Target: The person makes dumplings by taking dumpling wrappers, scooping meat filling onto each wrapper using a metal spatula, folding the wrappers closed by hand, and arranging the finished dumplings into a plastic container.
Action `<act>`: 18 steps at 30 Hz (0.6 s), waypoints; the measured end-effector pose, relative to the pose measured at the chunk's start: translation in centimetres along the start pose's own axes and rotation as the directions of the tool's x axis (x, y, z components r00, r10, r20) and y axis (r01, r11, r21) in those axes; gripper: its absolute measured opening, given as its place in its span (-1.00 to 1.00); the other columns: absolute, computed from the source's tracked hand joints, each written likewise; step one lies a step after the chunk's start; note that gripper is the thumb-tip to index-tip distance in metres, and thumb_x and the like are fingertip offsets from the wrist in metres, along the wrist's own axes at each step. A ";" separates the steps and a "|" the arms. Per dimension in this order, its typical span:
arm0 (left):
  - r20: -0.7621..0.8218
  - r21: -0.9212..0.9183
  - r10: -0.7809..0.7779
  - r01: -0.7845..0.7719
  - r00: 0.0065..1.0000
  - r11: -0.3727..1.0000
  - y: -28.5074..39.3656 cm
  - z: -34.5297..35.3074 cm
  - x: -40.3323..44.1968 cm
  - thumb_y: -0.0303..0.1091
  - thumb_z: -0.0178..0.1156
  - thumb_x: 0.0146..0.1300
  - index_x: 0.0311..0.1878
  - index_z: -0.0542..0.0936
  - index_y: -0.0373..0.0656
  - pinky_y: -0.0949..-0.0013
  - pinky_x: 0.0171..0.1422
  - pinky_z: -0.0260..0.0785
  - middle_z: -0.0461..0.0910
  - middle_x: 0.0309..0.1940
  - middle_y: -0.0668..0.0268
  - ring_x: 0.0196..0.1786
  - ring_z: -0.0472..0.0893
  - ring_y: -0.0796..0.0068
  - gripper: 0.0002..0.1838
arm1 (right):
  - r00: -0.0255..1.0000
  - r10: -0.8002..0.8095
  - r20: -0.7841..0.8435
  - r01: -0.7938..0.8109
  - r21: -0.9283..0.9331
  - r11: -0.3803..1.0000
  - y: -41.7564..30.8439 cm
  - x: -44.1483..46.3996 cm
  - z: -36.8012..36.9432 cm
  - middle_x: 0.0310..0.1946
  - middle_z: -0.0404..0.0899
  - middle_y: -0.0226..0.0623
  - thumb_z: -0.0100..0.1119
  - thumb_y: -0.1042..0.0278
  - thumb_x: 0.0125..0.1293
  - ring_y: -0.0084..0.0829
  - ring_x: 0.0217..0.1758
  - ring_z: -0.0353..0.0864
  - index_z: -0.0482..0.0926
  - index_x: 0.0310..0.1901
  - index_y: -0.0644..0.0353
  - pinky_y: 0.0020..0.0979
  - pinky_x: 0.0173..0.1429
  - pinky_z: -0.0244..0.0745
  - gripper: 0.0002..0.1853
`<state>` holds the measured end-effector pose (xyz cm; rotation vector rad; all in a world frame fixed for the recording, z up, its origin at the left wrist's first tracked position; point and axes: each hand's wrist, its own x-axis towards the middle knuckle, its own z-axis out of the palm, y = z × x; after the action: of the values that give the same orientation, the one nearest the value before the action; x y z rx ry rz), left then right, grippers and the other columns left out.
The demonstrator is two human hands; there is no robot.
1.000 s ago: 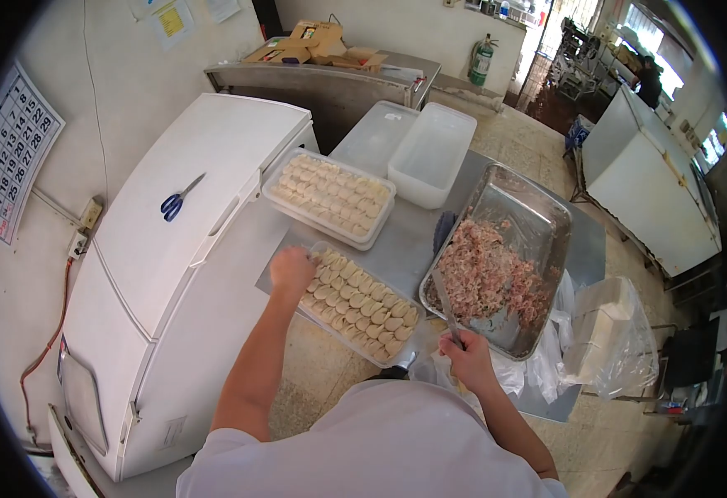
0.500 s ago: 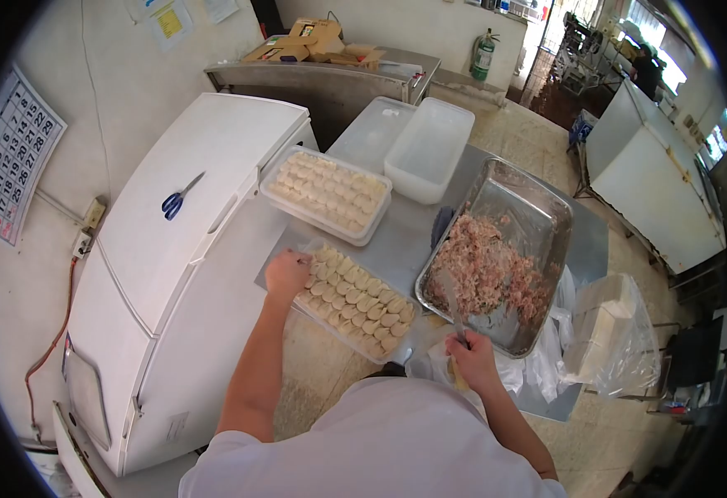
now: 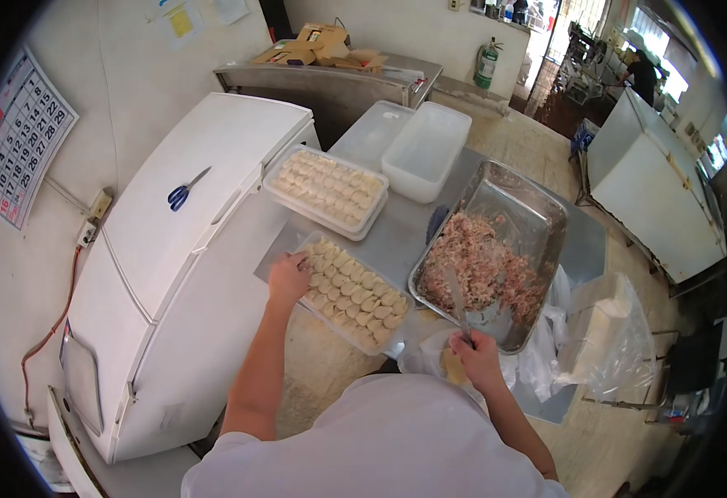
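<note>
My left hand [image 3: 288, 277] is at the left end of a clear plastic tray [image 3: 348, 334] filled with rows of pale folded dumplings [image 3: 357, 290]. Its fingers are bent together by the end dumplings, and what they pinch is too small to make out. My right hand [image 3: 477, 360] is closed round the handle of a flat-bladed metal knife [image 3: 458, 300]. The blade points away from me, over the near edge of a deep metal pan [image 3: 556, 217]. Pinkish minced filling [image 3: 483, 261] lies in that pan, heaped toward its near left part.
A second tub of dumplings [image 3: 326, 189] stands behind the tray, near translucent plastic containers [image 3: 426, 153]. Blue-handled scissors [image 3: 180, 197] lie on a white chest freezer [image 3: 214, 137] at left. Plastic bags [image 3: 546, 353] hang near my right arm. Another person [image 3: 641, 76] is far back right.
The view has shifted slightly. My left hand stays at the tray's end and my right hand keeps the knife by the pan. The distant person shows more clearly.
</note>
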<state>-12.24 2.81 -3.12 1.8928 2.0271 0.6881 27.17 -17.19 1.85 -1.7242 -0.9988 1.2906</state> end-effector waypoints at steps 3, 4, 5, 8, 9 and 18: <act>-0.076 0.010 0.018 -0.017 0.997 1.000 1.0 0.2 -0.8 -0.40 0.24 0.25 -0.06 0.78 -0.04 0.03 0.04 0.55 0.64 -0.15 0.08 -0.05 0.67 -0.02 -0.77 | 1.000 -0.022 -0.007 0.022 0.006 1.000 0.6 -0.5 -1.0 -0.46 0.64 -0.48 0.28 0.36 0.38 -0.68 -0.41 0.49 0.70 -0.23 0.30 -0.52 -0.31 0.38 -0.84; -0.081 0.052 0.043 -0.039 0.996 0.998 1.4 0.1 -1.3 -0.41 0.23 0.24 -0.05 0.78 -0.03 0.04 0.06 0.55 0.64 -0.14 0.09 -0.03 0.67 0.00 -0.75 | 0.999 -0.040 -0.016 0.040 0.008 0.999 0.7 -0.6 -1.2 -0.47 0.62 -0.51 0.28 0.35 0.39 -0.71 -0.45 0.44 0.70 -0.22 0.29 -0.54 -0.36 0.32 -0.84; -0.086 0.096 0.069 -0.060 0.994 0.994 1.8 0.1 -1.8 -0.43 0.23 0.23 -0.05 0.78 -0.02 0.05 0.07 0.55 0.63 -0.12 0.10 -0.01 0.66 0.01 -0.74 | 0.998 -0.057 -0.023 0.058 0.011 0.998 0.8 -0.8 -1.4 -0.48 0.61 -0.54 0.28 0.35 0.40 -0.75 -0.49 0.39 0.70 -0.22 0.27 -0.56 -0.42 0.27 -0.85; -0.042 0.126 0.084 -0.078 0.996 0.989 2.2 0.8 -3.2 -0.46 0.22 0.22 0.01 0.78 0.01 0.09 0.11 0.55 0.61 -0.06 0.14 0.05 0.64 0.05 -0.68 | 0.998 -0.048 -0.026 0.048 0.001 0.999 1.3 -1.3 -2.2 -0.49 0.60 -0.54 0.28 0.37 0.39 -0.75 -0.51 0.38 0.71 -0.21 0.27 -0.56 -0.43 0.26 -0.86; -0.017 0.119 0.080 -0.077 0.997 0.990 2.2 1.2 -3.6 -0.47 0.21 0.21 0.03 0.78 0.03 0.11 0.13 0.54 0.60 -0.04 0.15 0.07 0.63 0.06 -0.66 | 0.998 -0.049 -0.028 0.049 0.005 0.999 1.4 -1.4 -2.4 -0.49 0.60 -0.54 0.28 0.37 0.38 -0.75 -0.52 0.38 0.71 -0.21 0.27 -0.56 -0.44 0.25 -0.86; 0.065 0.144 0.151 -0.159 0.986 0.977 3.7 1.5 -5.9 -0.52 0.22 0.17 0.14 0.73 0.00 0.13 0.25 0.52 0.56 0.11 0.19 0.22 0.57 0.10 -0.55 | 1.000 -0.013 -0.022 0.014 0.033 0.999 2.1 -3.0 -4.0 -0.48 0.59 -0.51 0.26 0.41 0.38 -0.68 -0.39 0.47 0.67 -0.31 0.29 -0.50 -0.26 0.37 -0.86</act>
<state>-7.68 -2.66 -3.13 2.1482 1.9622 0.5286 30.75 -21.22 1.99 -1.7006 -0.9697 1.2700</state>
